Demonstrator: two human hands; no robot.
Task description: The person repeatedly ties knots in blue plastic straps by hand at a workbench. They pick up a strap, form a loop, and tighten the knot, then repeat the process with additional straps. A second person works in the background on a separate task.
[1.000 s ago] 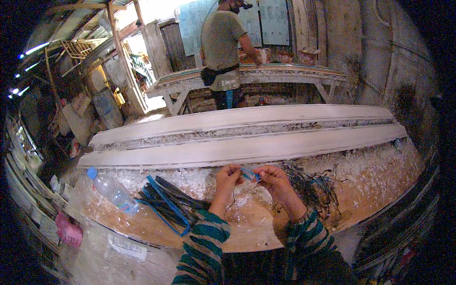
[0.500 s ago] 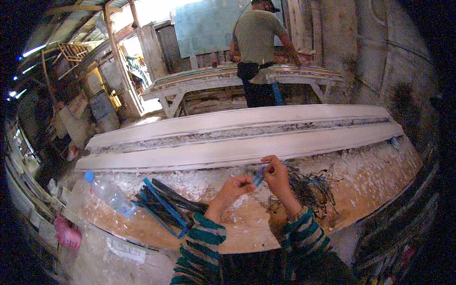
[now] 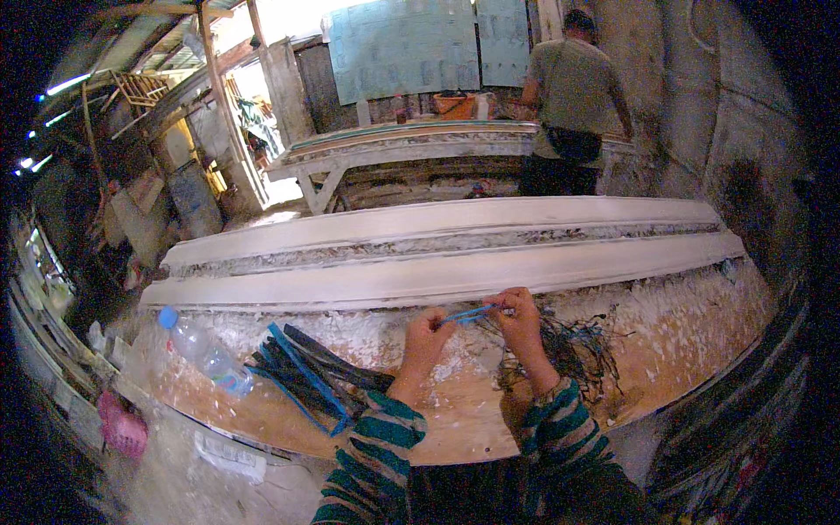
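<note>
Blue thin plastic strip (image 3: 468,313) is stretched between both hands, above the plaster-crusted wooden workbench (image 3: 682,350) in the head view. Left hand (image 3: 427,331) pinches one end, right hand (image 3: 518,319) the other. Better keep it taut and near the tangle of dark strips (image 3: 573,350).

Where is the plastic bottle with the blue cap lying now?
The plastic bottle lies on the workbench, left in the head view, just left of the dark strip bundle.
</note>
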